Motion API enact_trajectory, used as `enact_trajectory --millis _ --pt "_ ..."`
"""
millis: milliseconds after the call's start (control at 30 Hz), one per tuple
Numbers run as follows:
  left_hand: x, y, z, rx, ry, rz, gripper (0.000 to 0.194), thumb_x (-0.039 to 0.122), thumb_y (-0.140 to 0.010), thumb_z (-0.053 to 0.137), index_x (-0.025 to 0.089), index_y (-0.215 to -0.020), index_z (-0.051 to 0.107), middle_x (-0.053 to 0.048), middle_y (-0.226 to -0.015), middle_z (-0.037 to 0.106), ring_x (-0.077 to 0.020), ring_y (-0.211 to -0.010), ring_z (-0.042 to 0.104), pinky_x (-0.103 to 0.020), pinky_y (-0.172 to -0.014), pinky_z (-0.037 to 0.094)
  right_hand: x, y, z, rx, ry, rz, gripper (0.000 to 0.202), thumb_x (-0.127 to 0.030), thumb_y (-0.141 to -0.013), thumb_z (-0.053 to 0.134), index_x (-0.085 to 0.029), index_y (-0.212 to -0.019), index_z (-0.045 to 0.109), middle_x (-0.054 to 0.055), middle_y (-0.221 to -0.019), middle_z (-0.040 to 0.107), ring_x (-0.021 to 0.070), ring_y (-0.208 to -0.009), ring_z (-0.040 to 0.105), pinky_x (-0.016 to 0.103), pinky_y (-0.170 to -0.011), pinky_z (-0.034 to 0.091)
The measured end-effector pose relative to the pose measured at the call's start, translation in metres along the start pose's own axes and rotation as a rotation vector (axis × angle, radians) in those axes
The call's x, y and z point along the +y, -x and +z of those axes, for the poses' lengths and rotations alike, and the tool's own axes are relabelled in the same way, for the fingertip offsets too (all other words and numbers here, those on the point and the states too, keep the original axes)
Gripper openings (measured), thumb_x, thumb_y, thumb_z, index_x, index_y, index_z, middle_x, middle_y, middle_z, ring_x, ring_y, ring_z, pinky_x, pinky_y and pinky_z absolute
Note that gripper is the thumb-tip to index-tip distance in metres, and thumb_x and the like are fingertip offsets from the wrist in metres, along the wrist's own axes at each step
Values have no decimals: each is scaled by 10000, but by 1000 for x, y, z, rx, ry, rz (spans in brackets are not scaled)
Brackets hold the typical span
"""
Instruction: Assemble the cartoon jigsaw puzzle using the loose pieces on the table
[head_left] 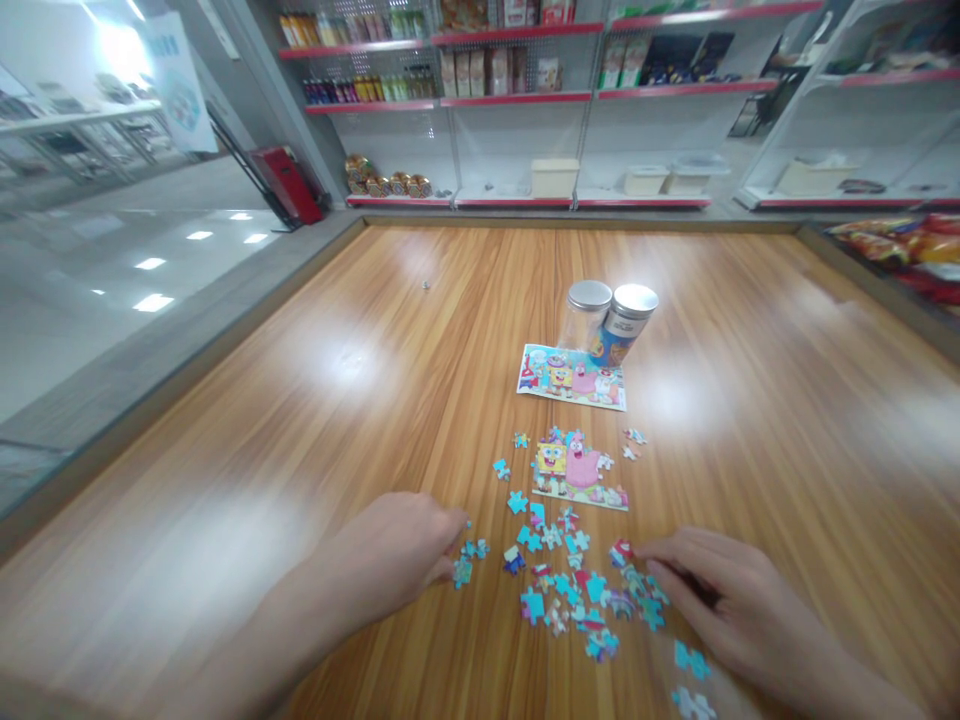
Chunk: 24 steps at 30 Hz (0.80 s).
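My left hand rests low over the table, fingers curled and mostly turned from view; a tiny blue bit shows by its fingertips, and what it holds is hidden. Small blue puzzle pieces lie beside it. My right hand has its index finger stretched to a red and white puzzle piece, touching its edge, with the thumb apart. Between the hands many loose puzzle pieces are scattered. Beyond them lies a partly joined puzzle with a yellow and a pink cartoon figure. Behind it is a printed picture sheet.
A clear jar with a metal lid and a labelled canister stand behind the sheet. The wooden table has a raised rim. Snack bags sit at the right, and shelves with goods stand at the back.
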<state>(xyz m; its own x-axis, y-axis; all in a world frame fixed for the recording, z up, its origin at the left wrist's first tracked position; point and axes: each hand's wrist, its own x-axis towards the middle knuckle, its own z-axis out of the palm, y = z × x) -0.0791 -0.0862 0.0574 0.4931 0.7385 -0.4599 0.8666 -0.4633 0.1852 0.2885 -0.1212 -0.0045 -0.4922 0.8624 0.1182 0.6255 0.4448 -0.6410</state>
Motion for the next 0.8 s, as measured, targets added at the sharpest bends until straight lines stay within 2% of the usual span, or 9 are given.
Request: enact_trajectory --millis 433,567,800 --pt "-3 -7 3 61 -56 90 94 156 -956 543 195 -938 626 -54 -866 743 -248 -777 733 -293 -609 441 -3 -2 -3 -1 16 -16 187 -225 -996 538 -261 -1047 714 40 -869 745 178 -768 716 279 -668 562" --pt "-2 -9 6 70 -78 127 121 112 -941 534 199 -922 617 -45 -858 740 -248 -766 736 -294 -593 450 -4 -2 -3 -51 12 14 189 -235 -1008 530 -257 -1062 710 35 -881 740 167 -790 708 273 -696 552" --pt "3 -14 13 96 -84 150 115 197 -993 530 195 -901 599 -40 -854 735 -246 -741 729 -297 -586 467 -6 -4 -3 -69 14 28 200 -242 -1021 510 -245 -1059 705 30 -876 730 157 -791 693 270 -702 527"
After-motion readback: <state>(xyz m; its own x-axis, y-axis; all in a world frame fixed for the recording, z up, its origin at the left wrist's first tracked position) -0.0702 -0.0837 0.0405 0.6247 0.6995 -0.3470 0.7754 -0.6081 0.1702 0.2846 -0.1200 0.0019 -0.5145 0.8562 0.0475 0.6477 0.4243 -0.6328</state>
